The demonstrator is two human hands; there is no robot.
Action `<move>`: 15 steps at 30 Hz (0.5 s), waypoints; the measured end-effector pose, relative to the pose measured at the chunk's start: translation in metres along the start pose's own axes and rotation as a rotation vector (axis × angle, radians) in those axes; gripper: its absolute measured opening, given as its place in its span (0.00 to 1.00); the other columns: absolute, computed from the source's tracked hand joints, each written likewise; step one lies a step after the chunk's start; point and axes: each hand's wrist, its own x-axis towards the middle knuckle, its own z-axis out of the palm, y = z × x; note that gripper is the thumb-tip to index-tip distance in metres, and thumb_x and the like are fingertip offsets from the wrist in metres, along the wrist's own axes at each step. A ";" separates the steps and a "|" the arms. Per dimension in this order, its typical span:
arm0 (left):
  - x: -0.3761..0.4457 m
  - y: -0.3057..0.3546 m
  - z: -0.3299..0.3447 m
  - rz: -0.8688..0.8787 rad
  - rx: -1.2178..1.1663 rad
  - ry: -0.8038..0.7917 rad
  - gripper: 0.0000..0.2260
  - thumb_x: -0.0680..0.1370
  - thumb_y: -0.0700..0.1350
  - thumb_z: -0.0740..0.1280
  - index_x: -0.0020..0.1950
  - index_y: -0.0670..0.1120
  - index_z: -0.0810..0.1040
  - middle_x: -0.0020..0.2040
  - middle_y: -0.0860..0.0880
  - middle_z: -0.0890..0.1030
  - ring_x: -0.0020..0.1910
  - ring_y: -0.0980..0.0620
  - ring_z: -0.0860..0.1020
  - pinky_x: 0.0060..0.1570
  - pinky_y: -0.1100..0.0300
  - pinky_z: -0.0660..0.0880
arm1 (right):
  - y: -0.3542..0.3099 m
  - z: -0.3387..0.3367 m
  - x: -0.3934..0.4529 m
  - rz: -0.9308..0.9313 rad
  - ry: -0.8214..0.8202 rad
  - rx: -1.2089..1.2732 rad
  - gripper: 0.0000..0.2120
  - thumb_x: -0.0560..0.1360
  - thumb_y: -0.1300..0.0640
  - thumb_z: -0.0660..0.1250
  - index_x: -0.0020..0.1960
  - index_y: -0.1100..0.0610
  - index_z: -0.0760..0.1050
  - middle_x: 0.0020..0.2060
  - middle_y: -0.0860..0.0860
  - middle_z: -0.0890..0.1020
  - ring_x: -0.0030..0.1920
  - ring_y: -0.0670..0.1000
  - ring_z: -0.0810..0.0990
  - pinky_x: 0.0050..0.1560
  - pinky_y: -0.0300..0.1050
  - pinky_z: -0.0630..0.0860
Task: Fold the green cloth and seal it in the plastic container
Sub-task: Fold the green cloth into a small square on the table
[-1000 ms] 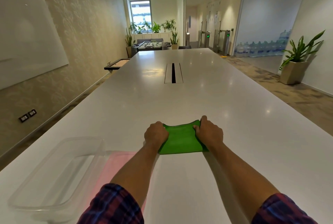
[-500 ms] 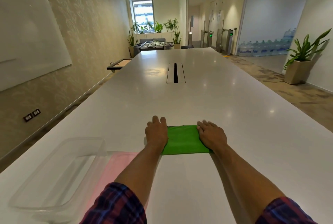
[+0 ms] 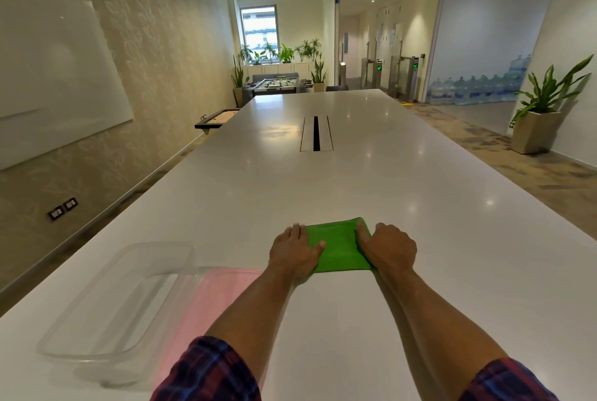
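Note:
The green cloth [image 3: 337,247] lies folded into a small rectangle on the white table [image 3: 323,187], straight ahead of me. My left hand [image 3: 294,252] rests flat on its left edge, thumb on the fabric. My right hand [image 3: 387,247] presses down on its right edge, fingers stretched forward. Neither hand grips the cloth. The clear plastic container [image 3: 155,247] stands open and empty at the near left. Its pink lid [image 3: 223,290] lies flat beside it, partly hidden by my left forearm.
A cable slot [image 3: 316,137] is set into the table's middle, farther away. The table's left edge runs close to the container. A potted plant [image 3: 538,119] stands on the floor at the right. A whiteboard [image 3: 48,71] hangs on the left wall.
One second ago both hands were closed on the cloth's far corners. They have since flattened and now press on the folded cloth's two sides.

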 end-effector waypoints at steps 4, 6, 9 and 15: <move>-0.004 -0.003 0.007 -0.037 -0.075 -0.053 0.37 0.82 0.65 0.45 0.83 0.43 0.45 0.83 0.45 0.47 0.82 0.43 0.48 0.79 0.49 0.48 | 0.001 -0.007 -0.006 0.010 -0.072 0.004 0.34 0.72 0.24 0.51 0.37 0.53 0.75 0.36 0.48 0.79 0.37 0.53 0.78 0.37 0.45 0.68; -0.007 -0.001 0.009 -0.040 -0.071 -0.027 0.36 0.82 0.65 0.45 0.83 0.42 0.46 0.83 0.44 0.47 0.82 0.42 0.48 0.79 0.48 0.48 | 0.001 -0.011 -0.010 0.022 -0.093 0.087 0.30 0.68 0.24 0.56 0.37 0.51 0.73 0.34 0.46 0.79 0.37 0.52 0.79 0.37 0.44 0.68; -0.012 0.003 0.011 -0.049 -0.079 -0.022 0.36 0.83 0.64 0.45 0.82 0.42 0.46 0.83 0.43 0.48 0.82 0.42 0.49 0.79 0.47 0.48 | -0.001 -0.018 -0.017 0.063 -0.129 0.302 0.22 0.66 0.31 0.66 0.40 0.50 0.71 0.34 0.44 0.78 0.35 0.47 0.77 0.33 0.43 0.65; -0.013 0.009 0.002 -0.070 -0.238 -0.101 0.30 0.84 0.60 0.44 0.83 0.45 0.50 0.83 0.45 0.48 0.82 0.45 0.48 0.79 0.46 0.46 | -0.027 -0.027 -0.037 0.034 -0.071 0.843 0.14 0.71 0.50 0.74 0.51 0.49 0.72 0.42 0.46 0.82 0.42 0.46 0.82 0.37 0.39 0.73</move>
